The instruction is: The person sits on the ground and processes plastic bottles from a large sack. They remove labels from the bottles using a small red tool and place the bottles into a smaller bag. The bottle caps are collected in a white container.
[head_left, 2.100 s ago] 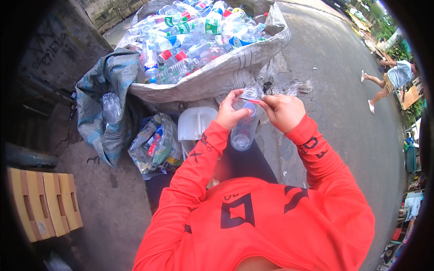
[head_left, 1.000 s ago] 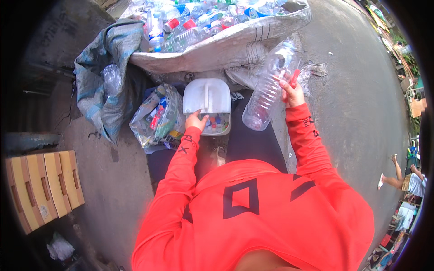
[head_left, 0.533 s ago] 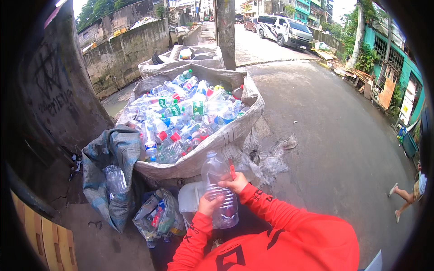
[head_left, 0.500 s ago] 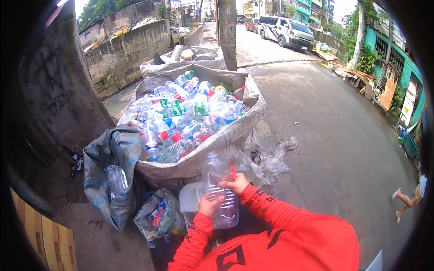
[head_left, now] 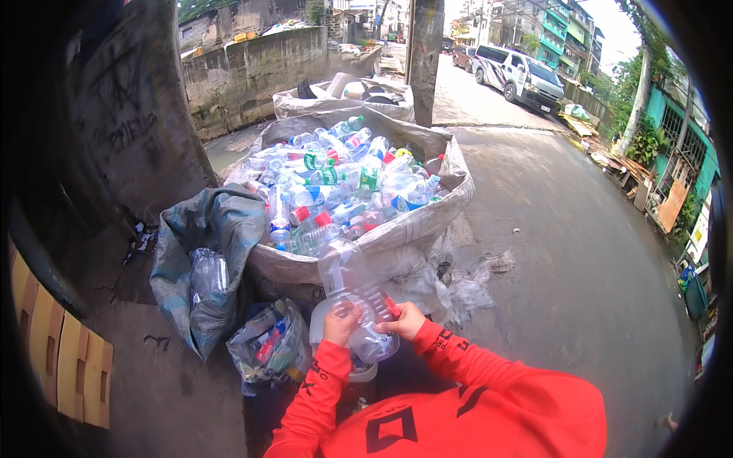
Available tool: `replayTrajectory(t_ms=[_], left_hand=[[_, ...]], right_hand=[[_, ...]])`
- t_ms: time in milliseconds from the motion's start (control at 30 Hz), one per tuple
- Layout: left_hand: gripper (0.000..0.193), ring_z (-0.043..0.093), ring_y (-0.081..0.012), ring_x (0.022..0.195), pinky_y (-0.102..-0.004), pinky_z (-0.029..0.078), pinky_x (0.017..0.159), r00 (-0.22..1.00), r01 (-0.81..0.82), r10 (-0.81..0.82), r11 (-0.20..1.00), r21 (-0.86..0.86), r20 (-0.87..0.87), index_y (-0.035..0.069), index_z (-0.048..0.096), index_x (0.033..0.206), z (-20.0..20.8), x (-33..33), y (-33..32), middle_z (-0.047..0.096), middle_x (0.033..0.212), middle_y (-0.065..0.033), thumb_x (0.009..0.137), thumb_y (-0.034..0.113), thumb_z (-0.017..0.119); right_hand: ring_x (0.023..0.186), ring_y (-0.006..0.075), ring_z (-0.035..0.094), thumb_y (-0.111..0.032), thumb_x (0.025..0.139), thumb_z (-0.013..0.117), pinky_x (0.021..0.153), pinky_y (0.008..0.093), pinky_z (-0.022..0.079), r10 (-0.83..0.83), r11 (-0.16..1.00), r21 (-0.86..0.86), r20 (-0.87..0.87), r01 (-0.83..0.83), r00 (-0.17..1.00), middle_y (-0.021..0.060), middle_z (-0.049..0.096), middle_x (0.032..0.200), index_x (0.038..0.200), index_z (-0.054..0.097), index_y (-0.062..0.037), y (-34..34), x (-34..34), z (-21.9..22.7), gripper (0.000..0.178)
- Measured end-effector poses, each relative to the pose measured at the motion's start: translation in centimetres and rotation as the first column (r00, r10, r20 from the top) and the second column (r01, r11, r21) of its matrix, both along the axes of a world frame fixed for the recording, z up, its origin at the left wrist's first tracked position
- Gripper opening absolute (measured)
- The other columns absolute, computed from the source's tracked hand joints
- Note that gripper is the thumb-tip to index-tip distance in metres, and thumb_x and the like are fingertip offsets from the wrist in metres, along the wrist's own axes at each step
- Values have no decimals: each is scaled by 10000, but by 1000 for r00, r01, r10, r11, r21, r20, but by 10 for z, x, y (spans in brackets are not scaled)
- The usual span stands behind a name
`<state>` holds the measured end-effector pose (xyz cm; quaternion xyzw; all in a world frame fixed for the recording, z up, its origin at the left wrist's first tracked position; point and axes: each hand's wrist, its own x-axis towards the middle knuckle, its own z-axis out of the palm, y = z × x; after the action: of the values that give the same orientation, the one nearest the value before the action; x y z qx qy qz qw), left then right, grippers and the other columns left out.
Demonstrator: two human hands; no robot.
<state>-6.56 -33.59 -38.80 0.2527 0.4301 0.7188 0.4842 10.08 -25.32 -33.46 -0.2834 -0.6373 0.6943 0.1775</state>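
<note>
A large clear plastic bottle point(head_left: 342, 266) with ribbed sides is tilted in front of me, its neck pointing away and a little left. My left hand point(head_left: 343, 324) is closed around its left side near the lower part. Closed on a slim red tool point(head_left: 391, 307), my right hand point(head_left: 404, 320) rests against the bottle's right side; the tool's exact kind is unclear. Beneath the bottle is a whitish plastic container point(head_left: 365, 374), mostly hidden. Just beyond it, a big white woven sack point(head_left: 427, 221) is heaped with empty plastic bottles point(head_left: 336, 179).
A grey-blue sack point(head_left: 179, 267) holding clear plastic stands to the left. Beside it sits a clear bag of mixed wrappers point(head_left: 267, 343). Farther off are another filled sack point(head_left: 405, 107), a concrete post point(head_left: 424, 61) and a parked van point(head_left: 519, 76). Wooden slats point(head_left: 61, 351) lie lower left.
The bottle has tipped, its neck swinging left and its base staying near my right hand. My left hand has moved slightly up and left. The view has shifted, and the walking person is nearly gone.
</note>
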Motion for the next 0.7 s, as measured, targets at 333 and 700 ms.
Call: replayTrajectory(t_ms=[333,700], left_hand=[[277,576,-185,871,-322,479,694,981,185,-159,944,-274,115,2,549,1006,-2,31,-23,581,961,-88,816,188,629],[437,580,-180,728,-285,474,618,878,-471,455,877,-94,-152,-38,519,1016,-36,48,1,577,897,-120,901,380,466]], right_hand=[[679,132,610,-41,716,691,655,262,491,-118,993,7,-16,118,993,74,643,749,808,627,36,15,4,-13,136],[581,98,551,-100,725,697,553,251,442,-315,936,150,-43,317,948,30,625,671,741,629,-3,6,-20,-48,120]])
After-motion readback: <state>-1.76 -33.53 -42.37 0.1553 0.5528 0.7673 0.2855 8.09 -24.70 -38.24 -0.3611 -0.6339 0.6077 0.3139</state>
